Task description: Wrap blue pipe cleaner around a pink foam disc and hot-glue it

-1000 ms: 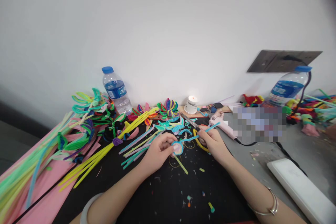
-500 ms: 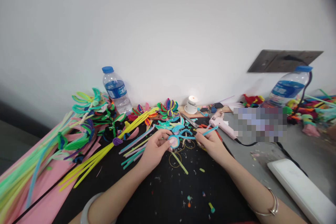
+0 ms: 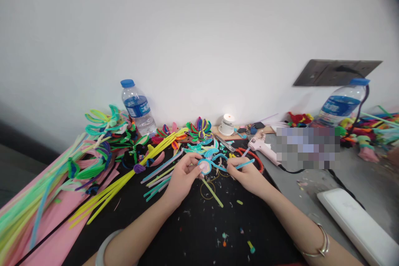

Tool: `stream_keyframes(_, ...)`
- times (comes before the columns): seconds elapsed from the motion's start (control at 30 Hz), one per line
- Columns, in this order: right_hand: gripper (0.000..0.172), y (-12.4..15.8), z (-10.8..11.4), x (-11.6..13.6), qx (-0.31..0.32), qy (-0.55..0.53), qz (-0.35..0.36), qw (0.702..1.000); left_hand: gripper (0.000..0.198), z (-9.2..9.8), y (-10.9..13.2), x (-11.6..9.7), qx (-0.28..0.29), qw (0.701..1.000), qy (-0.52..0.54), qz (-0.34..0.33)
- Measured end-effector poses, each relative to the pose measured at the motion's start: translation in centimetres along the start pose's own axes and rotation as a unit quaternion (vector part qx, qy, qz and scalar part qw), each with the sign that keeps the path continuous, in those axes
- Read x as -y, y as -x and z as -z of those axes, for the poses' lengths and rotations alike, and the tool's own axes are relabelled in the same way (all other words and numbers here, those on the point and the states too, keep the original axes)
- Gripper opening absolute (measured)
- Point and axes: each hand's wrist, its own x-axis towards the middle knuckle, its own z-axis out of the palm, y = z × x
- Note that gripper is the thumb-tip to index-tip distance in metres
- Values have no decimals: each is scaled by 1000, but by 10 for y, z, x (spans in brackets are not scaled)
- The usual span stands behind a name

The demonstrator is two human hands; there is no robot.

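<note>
Blue stem (image 3: 246,163) probably fuzzy chenille, matt; left bottle (image 3: 137,107) clear glossy plastic; thin bangle (image 3: 323,252) shiny metal.

The light I work in is soft and pretty bright. The white wall (image 3: 199,54) looks palest up and left of the glue gun (image 3: 265,150), and it gets grey and dim far to the left. I can't tell where the light comes from. A dark bit fills the corner far up and right of the glue gun. The bottle (image 3: 339,104) to its right looks stretched and tipped. Big blurry squares (image 3: 307,146) hide a patch just beside it. Small scraps (image 3: 224,239) in front of it look fuzzy to me.
</note>
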Motion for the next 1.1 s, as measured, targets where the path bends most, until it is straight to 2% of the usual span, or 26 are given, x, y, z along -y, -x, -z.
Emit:
stream_keyframes(0.47,27,1,-4,-4,47,-5,20,999,19,-3,2,-2,-2,999,25,25)
stream_keyframes(0.83,28,3,-7,-2,68,17,25,997,30,-5,3,-3,-16,995,72,65)
stream_keyframes(1.1,29,3,-9,-3,60,37,35,997,36,-7,4,-5,-21,992,95,83)
